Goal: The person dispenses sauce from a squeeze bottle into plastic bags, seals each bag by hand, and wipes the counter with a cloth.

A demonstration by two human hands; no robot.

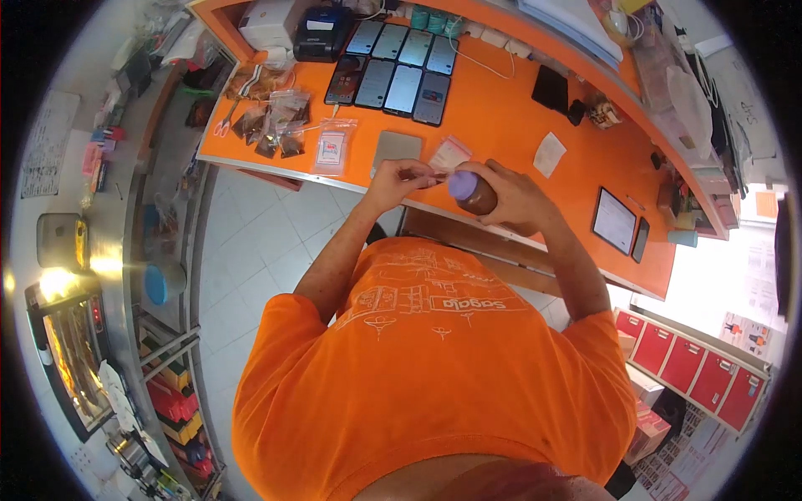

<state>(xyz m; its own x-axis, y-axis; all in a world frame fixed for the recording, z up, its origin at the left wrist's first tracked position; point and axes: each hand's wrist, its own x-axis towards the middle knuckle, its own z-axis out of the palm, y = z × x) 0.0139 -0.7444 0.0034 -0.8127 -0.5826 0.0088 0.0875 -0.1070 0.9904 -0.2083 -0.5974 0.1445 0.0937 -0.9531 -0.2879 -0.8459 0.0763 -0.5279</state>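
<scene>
My right hand (522, 199) is wrapped round a brown bottle (479, 199) with a purple cap (461, 184), held tilted over the desk's front edge. To its left, my left hand (401, 184) has its fingers pinched together close to the cap. Whatever is between those fingertips is too small to make out. Just beyond the hands lies a small clear plastic bag (451, 154) with a pale pink and white label. A flat grey rectangular object (396, 147) rests behind my left hand. Further left is a clear zip bag (332, 150) with a printed label.
Several phones (403, 88) lie in two rows on the orange desk (493, 104). Small bags with dark contents (274, 129) and scissors (223, 126) are at the left. A black printer (322, 35) stands behind. At the right are a paper slip (549, 155) and a tablet (615, 220).
</scene>
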